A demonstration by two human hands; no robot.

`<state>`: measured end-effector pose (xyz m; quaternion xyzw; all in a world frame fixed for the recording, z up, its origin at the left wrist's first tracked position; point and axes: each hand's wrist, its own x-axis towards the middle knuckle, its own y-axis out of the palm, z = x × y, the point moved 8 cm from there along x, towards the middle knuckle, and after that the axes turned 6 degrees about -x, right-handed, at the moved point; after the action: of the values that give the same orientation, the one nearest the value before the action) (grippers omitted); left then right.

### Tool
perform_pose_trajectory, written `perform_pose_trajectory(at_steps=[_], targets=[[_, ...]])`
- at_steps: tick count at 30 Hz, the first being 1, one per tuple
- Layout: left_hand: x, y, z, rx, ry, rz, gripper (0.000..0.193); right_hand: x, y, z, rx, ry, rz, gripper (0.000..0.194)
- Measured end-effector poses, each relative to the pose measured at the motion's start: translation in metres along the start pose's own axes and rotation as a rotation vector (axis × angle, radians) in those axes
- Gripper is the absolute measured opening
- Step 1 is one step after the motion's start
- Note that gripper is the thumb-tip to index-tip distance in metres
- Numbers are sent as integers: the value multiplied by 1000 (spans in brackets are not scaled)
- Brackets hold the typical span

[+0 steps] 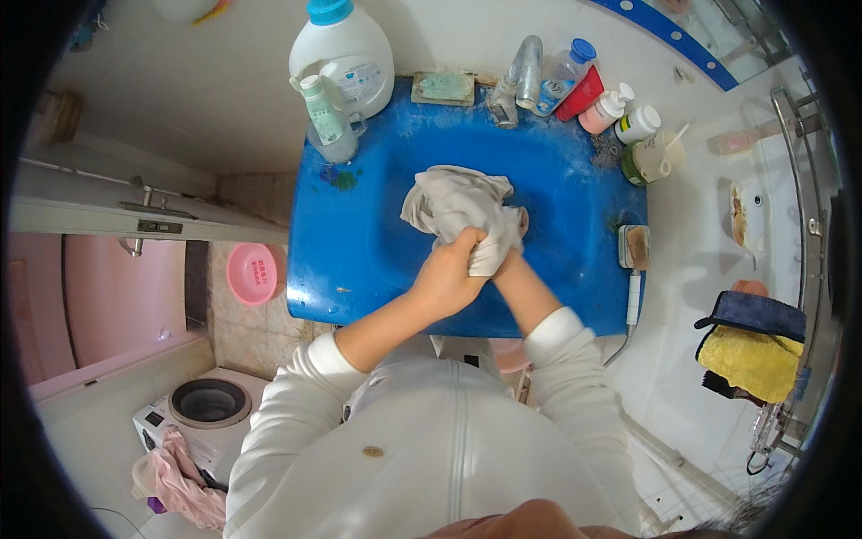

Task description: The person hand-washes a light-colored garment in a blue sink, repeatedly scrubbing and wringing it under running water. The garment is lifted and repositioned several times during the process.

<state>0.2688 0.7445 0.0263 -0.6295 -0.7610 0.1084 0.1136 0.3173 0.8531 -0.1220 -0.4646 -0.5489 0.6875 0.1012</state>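
Observation:
A bunched, off-white cloth (458,199) hangs over the basin of the blue sink (337,256), its folds pointing toward the faucet. My left hand (450,269) grips its near end, thumb on top. My right hand (510,263) is close beside the left, with the cloth covering most of its fingers; it appears to hold the cloth from the right side. What the cloth is, garment or towel, I cannot tell. Behind the basin stands the metal faucet (518,81), and a green soap bar (443,87) lies in a dish to its left.
A large white detergent jug (363,60) and a clear cup (337,149) with a bottle stand at back left. Several bottles, including a red tube (580,94), line the back right. A shower head (634,248) rests on the right edge. A pink basin (252,273) sits on the floor.

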Motion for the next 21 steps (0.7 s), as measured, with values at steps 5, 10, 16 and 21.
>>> perform_pose_trajectory(at_steps=[5, 10, 16, 21], targets=[[20, -24, 38, -135, -245, 132, 31, -41, -56, -63, -599, 27, 368, 49], [16, 1, 55, 62, -309, 681, 49, -94, -98, -104, -633, 60, 450, 50], [11, 107, 92, 342, 39, 233, 58, -117, -129, -101, -728, 15, 353, 37], [27, 117, 95, 135, -76, 214, 35, -148, -198, -101, -572, -69, 112, 36]])
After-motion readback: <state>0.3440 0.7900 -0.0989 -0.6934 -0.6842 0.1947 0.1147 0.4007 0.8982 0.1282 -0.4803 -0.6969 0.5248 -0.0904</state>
